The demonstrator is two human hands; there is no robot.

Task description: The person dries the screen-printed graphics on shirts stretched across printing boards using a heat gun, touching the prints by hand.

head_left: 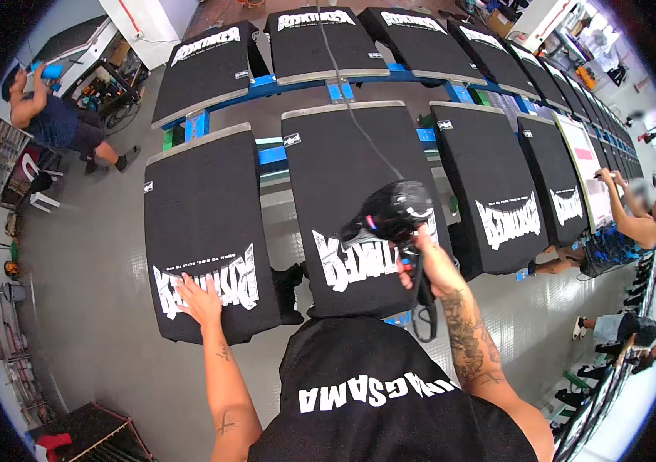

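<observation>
A black hair dryer [397, 212] is gripped by its handle in my right hand [424, 266], above a black shirt [355, 162] stretched on a board. Its cord runs upward, and a loop hangs below the handle. The dryer covers part of the white lettering on that shirt. My left hand [198, 299] lies flat with fingers spread on the white print [239, 285] of another black shirt [201, 192], on the board to the left. That hand hides some of the letters.
More boards with printed black shirts [320, 46] stand across a blue metal rail [251, 88]. At right, a person [620, 231] works at a white screen frame [583, 165]. Another person [58, 115] stands at left with a blue container [51, 71], near a white chair [41, 185].
</observation>
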